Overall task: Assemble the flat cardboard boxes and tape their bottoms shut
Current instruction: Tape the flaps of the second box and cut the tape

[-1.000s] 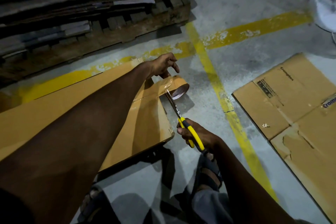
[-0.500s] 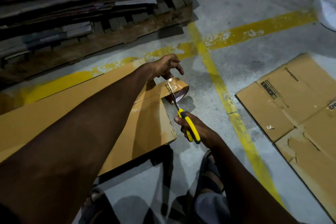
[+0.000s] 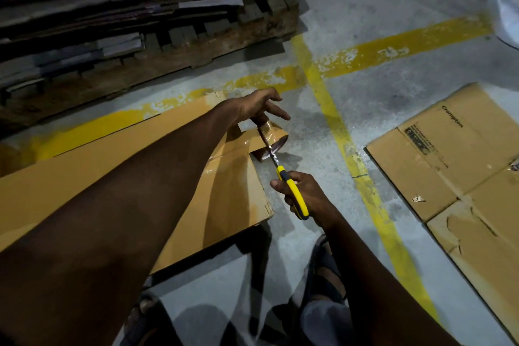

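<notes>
Right grip (image 3: 306, 194) clasps one scissors (image 3: 284, 177), left grip (image 3: 258, 107) pinches one tape roll (image 3: 276, 137) beside one box (image 3: 230, 185).

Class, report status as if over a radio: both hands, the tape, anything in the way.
Left hand holds tape roll just off box end. Right hand grips scissors, blades at the roll. Nothing blocking the cut.

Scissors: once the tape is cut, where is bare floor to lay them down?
Bare concrete lies between the cardboard box and the yellow floor line, right of the tape roll; a narrower strip runs between that line and the flattened Crompton carton. Crowded: the box end, where the left hand, right hand, scissors and roll meet.
</notes>
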Motion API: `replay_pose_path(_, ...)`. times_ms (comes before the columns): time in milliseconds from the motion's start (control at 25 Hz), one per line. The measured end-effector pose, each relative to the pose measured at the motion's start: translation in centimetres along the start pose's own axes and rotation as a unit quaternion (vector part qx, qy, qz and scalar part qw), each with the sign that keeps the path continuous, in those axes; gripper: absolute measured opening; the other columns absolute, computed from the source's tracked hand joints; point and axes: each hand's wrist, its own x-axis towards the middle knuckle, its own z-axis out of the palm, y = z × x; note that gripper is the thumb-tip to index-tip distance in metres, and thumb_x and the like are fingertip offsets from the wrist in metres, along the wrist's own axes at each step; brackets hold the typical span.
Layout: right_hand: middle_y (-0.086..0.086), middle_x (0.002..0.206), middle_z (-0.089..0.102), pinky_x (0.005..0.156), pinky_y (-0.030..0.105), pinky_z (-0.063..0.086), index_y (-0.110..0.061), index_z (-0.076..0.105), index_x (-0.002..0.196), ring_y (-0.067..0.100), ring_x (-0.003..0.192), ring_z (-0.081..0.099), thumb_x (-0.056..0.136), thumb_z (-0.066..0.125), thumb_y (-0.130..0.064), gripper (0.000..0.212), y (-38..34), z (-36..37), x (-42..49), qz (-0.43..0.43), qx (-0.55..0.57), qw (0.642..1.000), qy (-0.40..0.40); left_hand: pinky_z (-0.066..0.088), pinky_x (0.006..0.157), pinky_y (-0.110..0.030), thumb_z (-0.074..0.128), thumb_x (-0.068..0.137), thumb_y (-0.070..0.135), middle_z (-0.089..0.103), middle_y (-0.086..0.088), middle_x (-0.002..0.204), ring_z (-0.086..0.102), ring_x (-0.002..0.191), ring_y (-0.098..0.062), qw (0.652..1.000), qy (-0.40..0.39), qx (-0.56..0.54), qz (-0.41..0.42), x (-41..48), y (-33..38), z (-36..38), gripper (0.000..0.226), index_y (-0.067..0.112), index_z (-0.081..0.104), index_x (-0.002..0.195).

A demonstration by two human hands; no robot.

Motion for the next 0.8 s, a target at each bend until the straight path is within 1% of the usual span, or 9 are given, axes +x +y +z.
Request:
replay_pose_path(80, 0.005, 0.056, 0.037, 0.042, 0.022, 0.028, -0.004, 0.060, 0.093, 0.014, 0.043, 0.034, 0.081, 0.080, -0.022, 0.030, 0.4, -0.6, 0.0, 0.001, -0.005, 1.000, 0.021, 0.034, 0.064, -0.023, 0.021, 0.099, 0.039, 0.065, -0.024, 0.105, 0.057, 0.087, -0.027, 1.000, -0.004, 0.008, -0.008, 0.1, 0.1, 0.4, 0.060, 0.003, 0.066, 0.120)
replay_pose_path(200, 0.003, 0.054, 0.041, 0.043, 0.022, 0.034, -0.007, 0.057, 0.086, 0.014, 0.043, 0.039, 0.077, 0.082, -0.030, 0.035, 0.8, -1.4, 0.1, 0.003, -0.045, 0.999, -0.011, 0.043, 0.079, -0.027, 0.026, 0.093, 0.046, 0.068, -0.016, 0.115, 0.062, 0.092, -0.027, 1.000, 0.000, -0.005, -0.008, 0.5, -0.3, 0.5, 0.065, 0.002, 0.070, 0.113)
replay_pose_path(280, 0.000, 0.055, 0.047, 0.045, 0.023, 0.036, -0.010, 0.063, 0.085, 0.012, 0.045, 0.043, 0.069, 0.084, -0.043, 0.043, 1.4, -1.6, 0.2, 0.010, -0.109, 0.993, -0.037, 0.037, 0.072, -0.024, 0.025, 0.095, 0.046, 0.068, -0.007, 0.112, 0.059, 0.088, -0.019, 0.999, 0.025, -0.036, -0.005, 0.4, 0.1, 0.7, 0.064, 0.004, 0.065, 0.120)
replay_pose_path(360, -0.003, 0.055, 0.046, 0.045, 0.024, 0.034, -0.015, 0.065, 0.085, 0.011, 0.046, 0.041, 0.069, 0.083, -0.046, 0.040, 2.3, -1.7, -0.1, 0.019, -0.118, 0.992, -0.031, 0.032, 0.065, -0.023, 0.023, 0.098, 0.040, 0.064, -0.006, 0.112, 0.055, 0.081, -0.012, 0.995, 0.062, -0.082, 0.005, 0.3, 0.8, 0.8, 0.060, 0.004, 0.060, 0.127)
replay_pose_path(440, -0.003, 0.051, 0.039, 0.044, 0.024, 0.029, -0.022, 0.059, 0.073, 0.011, 0.042, 0.036, 0.071, 0.083, -0.044, 0.032, 3.0, -2.1, -0.4, 0.032, -0.041, 0.998, 0.019, 0.038, 0.076, -0.021, 0.025, 0.095, 0.047, 0.063, -0.005, 0.114, 0.056, 0.086, -0.013, 0.986, 0.097, -0.132, 0.017, -0.1, 1.1, 0.4, 0.061, 0.010, 0.064, 0.124)
replay_pose_path(520, 0.002, 0.051, 0.042, 0.046, 0.027, 0.033, -0.025, 0.061, 0.065, 0.015, 0.041, 0.039, 0.062, 0.084, -0.055, 0.038, 2.9, -2.4, -0.7, 0.036, -0.024, 0.993, 0.108, 0.034, 0.096, -0.037, 0.026, 0.090, 0.054, 0.063, -0.003, 0.121, 0.057, 0.104, -0.019, 0.976, 0.116, -0.181, 0.036, -1.4, 1.5, -0.4, 0.061, 0.022, 0.068, 0.120)
replay_pose_path(560, 0.004, 0.053, 0.050, 0.048, 0.030, 0.039, -0.024, 0.065, 0.068, 0.018, 0.044, 0.046, 0.060, 0.083, -0.062, 0.043, 2.4, -2.4, -0.9, 0.031, -0.050, 0.986, 0.157, 0.033, 0.099, -0.043, 0.024, 0.091, 0.054, 0.061, -0.004, 0.127, 0.055, 0.112, -0.021, 0.969, 0.119, -0.209, 0.050, -2.4, 1.8, -1.0, 0.060, 0.025, 0.067, 0.122)
replay_pose_path(680, 0.002, 0.068, 0.068, 0.064, 0.037, 0.054, -0.023, 0.070, 0.080, 0.023, 0.067, 0.065, 0.062, 0.072, -0.076, 0.057, -0.9, -0.7, -1.5, -0.015, -0.164, 0.947, 0.275, 0.037, 0.094, -0.045, 0.023, 0.092, 0.052, 0.054, -0.006, 0.138, 0.052, 0.118, -0.025, 0.944, 0.139, -0.283, 0.094, -6.5, 2.5, -3.0, 0.060, 0.026, 0.061, 0.129)
replay_pose_path(800, 0.002, 0.078, 0.067, 0.073, 0.036, 0.053, -0.023, 0.074, 0.089, 0.025, 0.080, 0.060, 0.072, 0.071, -0.067, 0.048, -5.9, 3.6, -2.5, -0.078, -0.217, 0.918, 0.322, 0.039, 0.089, -0.040, 0.023, 0.093, 0.048, 0.061, -0.003, 0.130, 0.057, 0.108, -0.024, 0.928, 0.184, -0.308, 0.104, -11.7, 1.9, -4.3, 0.058, 0.024, 0.059, 0.131)
